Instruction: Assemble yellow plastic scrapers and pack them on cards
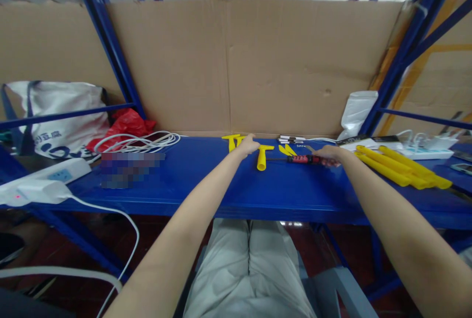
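Yellow T-shaped pieces sit near the middle of a blue tabletop (206, 180), seen from above by the seated person working there. One front piece (261, 159) stands apart with its round open end toward the person; two rear pieces (231, 142) lie farther back, to its left. The left hand (250, 145) reaches across to the rear pieces, partly covering one; whether its fingers pinch that piece cannot be told. The right hand (330, 155) is wrapped around the red-and-black handle of a screwdriver (304, 159), whose thin shaft points left at the front piece; whether the tip touches it is unclear. Just above the shaft lie two yellow slivers (287, 150). Right of the right forearm, long yellow tubes (403, 168) lie side by side. At the left are coiled white cables (147, 141), a red plastic bag (129, 124) and a white cloth bag (68, 116). Brown cardboard (280, 62) walls the back.
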The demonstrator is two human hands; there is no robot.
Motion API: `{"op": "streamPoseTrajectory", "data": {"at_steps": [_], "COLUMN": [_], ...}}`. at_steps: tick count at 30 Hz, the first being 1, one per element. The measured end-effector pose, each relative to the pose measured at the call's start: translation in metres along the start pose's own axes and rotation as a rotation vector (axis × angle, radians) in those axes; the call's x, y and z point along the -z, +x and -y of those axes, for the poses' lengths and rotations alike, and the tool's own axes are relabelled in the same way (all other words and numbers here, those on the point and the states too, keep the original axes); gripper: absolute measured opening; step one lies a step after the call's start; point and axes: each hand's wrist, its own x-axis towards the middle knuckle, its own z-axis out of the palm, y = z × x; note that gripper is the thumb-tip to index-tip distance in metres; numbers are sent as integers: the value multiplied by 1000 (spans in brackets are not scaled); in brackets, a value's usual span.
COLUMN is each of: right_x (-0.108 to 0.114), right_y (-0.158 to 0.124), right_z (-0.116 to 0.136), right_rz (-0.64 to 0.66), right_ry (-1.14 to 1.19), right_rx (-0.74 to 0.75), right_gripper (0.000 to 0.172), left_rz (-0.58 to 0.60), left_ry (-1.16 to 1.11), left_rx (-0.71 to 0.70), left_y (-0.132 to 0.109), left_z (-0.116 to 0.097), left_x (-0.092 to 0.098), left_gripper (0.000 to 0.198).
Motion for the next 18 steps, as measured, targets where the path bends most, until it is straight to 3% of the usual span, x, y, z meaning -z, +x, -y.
{"op": "streamPoseTrajectory", "data": {"at_steps": [2, 7, 10, 13, 18], "right_x": [3, -1, -10, -18, -31], "right_y": [4, 25, 39, 53, 80], "right_z": [7, 30, 41, 48, 54], "right_rz": [-101, -132, -244, -350, -314], "right_ry": [-42, -344, -462, -493, -480], "right_rx": [78, 221, 319, 355, 314], "right_gripper": [28, 18, 11, 27, 44], "left_rz": [10, 8, -4, -6, 36], "left_ry": [53, 102, 179, 274, 343], "left_rx": [-100, -266, -304, -389, -494], "left_y": [-3, -14, -23, -32, -41], "left_z": [8, 28, 33, 31, 26], "left_x": [16, 35, 32, 25, 13], "left_gripper": [48, 32, 31, 30, 31]}}
